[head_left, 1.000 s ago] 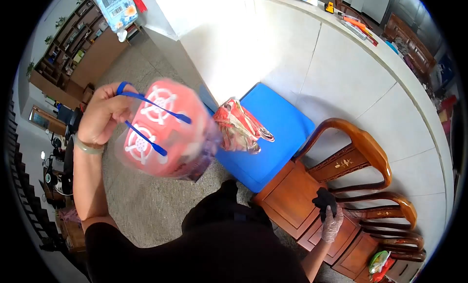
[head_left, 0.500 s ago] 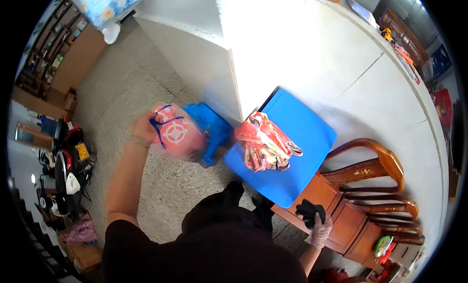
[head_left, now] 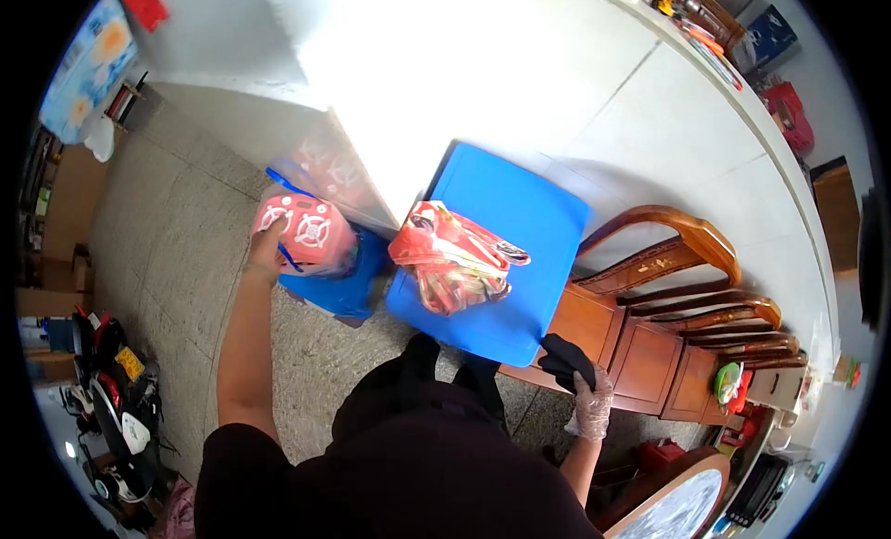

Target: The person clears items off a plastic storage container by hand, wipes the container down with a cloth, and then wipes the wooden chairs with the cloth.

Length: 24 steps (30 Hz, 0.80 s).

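My left hand (head_left: 266, 248) is at the near side of a clear bag with a pink and white wheel pattern and blue drawstrings (head_left: 317, 231). The bag sits over a blue stool (head_left: 351, 284) beside the white wall. In my right hand (head_left: 592, 402), which wears a clear plastic glove, is a crumpled black cloth (head_left: 564, 361), near the corner of a larger blue table top (head_left: 520, 205). A red and cream patterned bag (head_left: 455, 260) lies on that blue top.
Wooden chairs (head_left: 664, 251) line the curved white wall at the right. Tools lie on the ledge (head_left: 640, 17) above. A motorbike (head_left: 116, 409) stands at the lower left, and a round-framed wooden piece (head_left: 673, 502) is at the lower right.
My left hand has lowered the pink bag onto the blue stool near the wall. My right hand has brought the black cloth closer to the blue top. The view has shifted.
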Each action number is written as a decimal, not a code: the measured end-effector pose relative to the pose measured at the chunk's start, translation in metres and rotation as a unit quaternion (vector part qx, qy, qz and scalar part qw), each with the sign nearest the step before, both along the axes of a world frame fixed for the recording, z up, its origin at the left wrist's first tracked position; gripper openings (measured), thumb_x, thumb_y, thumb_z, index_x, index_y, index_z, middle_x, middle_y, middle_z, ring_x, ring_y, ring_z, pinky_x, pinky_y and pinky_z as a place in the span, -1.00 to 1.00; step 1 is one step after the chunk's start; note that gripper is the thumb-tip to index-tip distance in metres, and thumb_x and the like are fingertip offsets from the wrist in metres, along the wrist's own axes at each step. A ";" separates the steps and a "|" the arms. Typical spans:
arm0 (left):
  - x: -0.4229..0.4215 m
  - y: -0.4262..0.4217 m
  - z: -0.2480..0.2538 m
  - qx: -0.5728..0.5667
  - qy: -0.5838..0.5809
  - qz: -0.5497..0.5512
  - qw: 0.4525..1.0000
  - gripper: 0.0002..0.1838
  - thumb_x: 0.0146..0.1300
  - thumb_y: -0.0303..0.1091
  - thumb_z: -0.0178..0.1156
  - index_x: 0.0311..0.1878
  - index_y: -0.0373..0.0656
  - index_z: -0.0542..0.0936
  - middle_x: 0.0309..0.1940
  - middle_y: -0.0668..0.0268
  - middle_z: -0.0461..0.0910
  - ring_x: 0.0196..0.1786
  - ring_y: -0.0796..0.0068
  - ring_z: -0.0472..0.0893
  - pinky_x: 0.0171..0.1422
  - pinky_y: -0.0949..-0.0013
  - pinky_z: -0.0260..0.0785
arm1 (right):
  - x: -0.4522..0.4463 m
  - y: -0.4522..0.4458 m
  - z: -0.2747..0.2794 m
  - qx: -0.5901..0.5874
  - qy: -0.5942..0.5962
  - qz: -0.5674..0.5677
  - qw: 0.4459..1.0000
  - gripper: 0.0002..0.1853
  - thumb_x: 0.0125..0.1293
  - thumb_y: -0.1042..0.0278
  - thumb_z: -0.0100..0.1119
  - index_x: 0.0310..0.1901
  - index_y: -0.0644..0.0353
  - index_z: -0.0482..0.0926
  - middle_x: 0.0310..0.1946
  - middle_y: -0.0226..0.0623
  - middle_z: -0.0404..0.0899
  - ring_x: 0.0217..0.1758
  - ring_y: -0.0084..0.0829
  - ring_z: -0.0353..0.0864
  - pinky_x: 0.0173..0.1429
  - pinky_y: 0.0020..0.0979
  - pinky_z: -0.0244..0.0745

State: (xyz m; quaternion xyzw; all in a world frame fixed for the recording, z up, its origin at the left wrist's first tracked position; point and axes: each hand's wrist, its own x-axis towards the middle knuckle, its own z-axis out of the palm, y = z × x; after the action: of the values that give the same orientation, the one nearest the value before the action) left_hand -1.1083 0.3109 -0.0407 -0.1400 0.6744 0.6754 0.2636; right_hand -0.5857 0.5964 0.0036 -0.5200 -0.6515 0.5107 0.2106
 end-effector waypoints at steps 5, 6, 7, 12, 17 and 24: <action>0.081 0.036 0.018 -0.408 0.506 -0.096 0.754 -0.21 -0.03 -0.31 0.33 0.30 -0.40 0.29 0.22 -0.15 0.35 0.31 -0.13 0.32 0.43 -0.03 0.10 | 0.026 0.006 -0.009 0.073 -0.071 0.014 0.995 -0.66 0.21 0.48 0.25 0.01 0.40 0.54 -0.16 -0.07 0.61 -0.07 -0.26 0.60 0.04 -0.29 0.47; 0.111 0.061 0.034 -0.405 0.580 -0.112 0.698 -0.16 -0.06 -0.33 0.34 0.33 -0.40 0.25 0.28 -0.19 0.27 0.38 -0.16 0.21 0.49 -0.05 -0.02 | 0.032 0.007 -0.015 0.060 -0.070 0.009 0.996 -0.68 0.22 0.48 0.25 0.00 0.37 0.54 -0.16 -0.16 0.59 -0.08 -0.33 0.57 0.05 -0.33 0.44; 0.131 0.078 0.033 -0.388 0.579 -0.205 0.687 -0.10 -0.09 -0.31 0.38 0.34 -0.40 0.22 0.32 -0.17 0.22 0.41 -0.15 0.17 0.51 -0.04 -0.06 | 0.036 0.009 -0.018 0.047 -0.069 0.005 0.997 -0.70 0.24 0.48 0.25 0.00 0.35 0.55 -0.16 -0.25 0.57 -0.09 -0.40 0.53 0.05 -0.37 0.42; 0.171 0.171 0.016 -0.282 0.548 -0.613 0.494 0.29 -0.30 -0.11 0.57 0.47 -0.30 -0.02 0.49 -0.02 -0.06 0.54 0.01 -0.10 0.59 0.05 -0.29 | 0.048 0.015 -0.015 0.019 -0.029 -0.011 0.999 -0.66 0.20 0.50 0.26 0.01 0.37 0.52 -0.18 -0.12 0.60 -0.13 -0.38 0.59 -0.02 -0.38 0.47; 0.150 0.250 -0.029 -0.406 0.555 -0.698 0.199 0.28 -0.21 -0.06 0.52 0.50 -0.23 -0.08 0.49 0.03 -0.04 0.55 0.11 -0.08 0.59 0.10 -0.32 | 0.068 0.011 -0.015 0.097 -0.092 0.003 0.991 -0.68 0.15 0.52 0.28 -0.04 0.39 0.55 -0.22 -0.09 0.59 -0.14 -0.27 0.60 -0.01 -0.33 0.47; 0.154 0.246 -0.085 -0.394 0.482 -0.690 0.369 -0.28 -0.01 -0.11 0.40 0.20 -0.19 0.36 -0.13 0.11 0.61 0.00 0.16 0.59 0.17 0.07 0.32 | 0.085 -0.011 -0.015 0.047 -0.089 -0.033 0.994 -0.69 0.15 0.49 0.28 -0.05 0.35 0.55 -0.22 -0.21 0.58 -0.12 -0.35 0.55 0.03 -0.35 0.42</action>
State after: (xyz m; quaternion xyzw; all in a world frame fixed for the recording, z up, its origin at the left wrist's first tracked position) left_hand -0.9540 0.5569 -0.1257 0.6354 0.7386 -0.1305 0.1836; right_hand -0.5010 0.5852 -0.0117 -0.5740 -0.6736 0.4241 0.1924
